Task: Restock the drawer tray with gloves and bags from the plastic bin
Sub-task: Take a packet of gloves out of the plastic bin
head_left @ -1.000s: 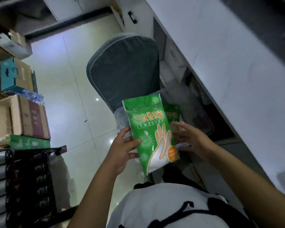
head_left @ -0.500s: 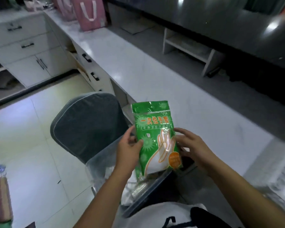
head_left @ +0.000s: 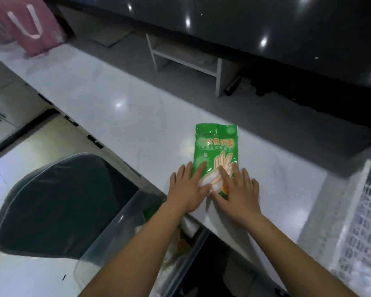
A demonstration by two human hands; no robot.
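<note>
Now | left hand [head_left: 187,189], right hand [head_left: 237,190] | fingers flat, spread | pressing glove pack [head_left: 215,151]

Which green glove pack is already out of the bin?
The green glove pack lying flat on the white counter under both hands; the others remain in the clear plastic bin.

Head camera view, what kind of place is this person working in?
Probably a shop or service counter's staff side. A long white counter has drawers below and a pink gift bag on it, a dark glossy upper ledge behind, and both hands press a green glove packet flat on it.
</note>
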